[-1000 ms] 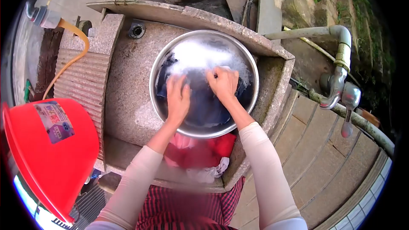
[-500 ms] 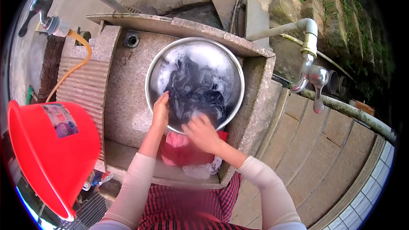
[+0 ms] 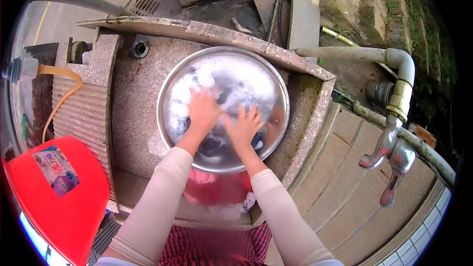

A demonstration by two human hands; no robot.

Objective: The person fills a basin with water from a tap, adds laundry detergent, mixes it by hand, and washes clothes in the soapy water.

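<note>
A round metal basin (image 3: 284, 118) stands in the stone sink (image 3: 133, 93), holding water with white foam (image 3: 251, 76) and dark cloth (image 3: 214, 147) partly under it. Over the basin's left half, my left hand (image 3: 203, 111) has its fingers spread at the foam, its fingertips touching the suds. Just right of it is my right hand (image 3: 245, 129), also with fingers apart, above the dark cloth. Neither hand grips anything visible. Red cloth (image 3: 217, 187) and a whitish cloth (image 3: 229, 211) lie in the sink below the basin's near rim.
A red bucket (image 3: 74, 212) with a label stands at the left, beside a ridged stone washboard (image 3: 81, 106). An orange hose (image 3: 74, 75) hangs above it. At the right are a metal tap (image 3: 389, 152) and a pipe (image 3: 354, 54). The drain (image 3: 140, 49) is at the sink's upper left.
Both hands have moved up into the basin from its near edge, and the right hand's fingers have spread. More foam covers the dark cloth. The camera view has shifted.
</note>
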